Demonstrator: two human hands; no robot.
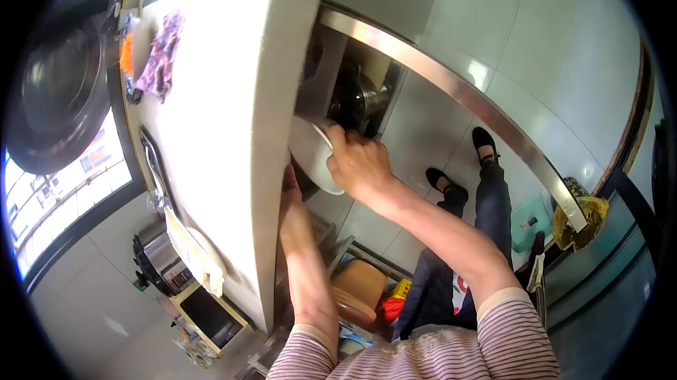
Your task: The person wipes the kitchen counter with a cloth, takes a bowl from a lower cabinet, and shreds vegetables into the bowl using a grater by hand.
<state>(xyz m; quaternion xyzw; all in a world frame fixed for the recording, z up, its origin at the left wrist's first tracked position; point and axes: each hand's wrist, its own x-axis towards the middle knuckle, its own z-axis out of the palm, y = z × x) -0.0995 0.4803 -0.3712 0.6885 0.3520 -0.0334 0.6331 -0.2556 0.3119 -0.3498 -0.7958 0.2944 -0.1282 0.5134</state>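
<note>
A white bowl or dish (pixel 310 155) is partly hidden beneath the edge of the counter. My right hand (pixel 360 165) has its fingers closed over the rim of this white dish. On the near side of it, my left hand (pixel 290 188) reaches in under the counter edge. Most of its fingers are out of sight, so whether it grips the dish cannot be made out. Just beyond my right hand, dark and shiny pots (pixel 356 98) sit inside an open cabinet compartment.
A long metal-edged front (pixel 451 76) juts out across the floor. The white counter (pixel 211 133) carries a purple cloth (pixel 163 55). An open drawer holds a brown board-like item (pixel 360 285) and a red package (pixel 393 308). A cooker (pixel 159 260) and a yellow-lined bin (pixel 582 223) stand nearby.
</note>
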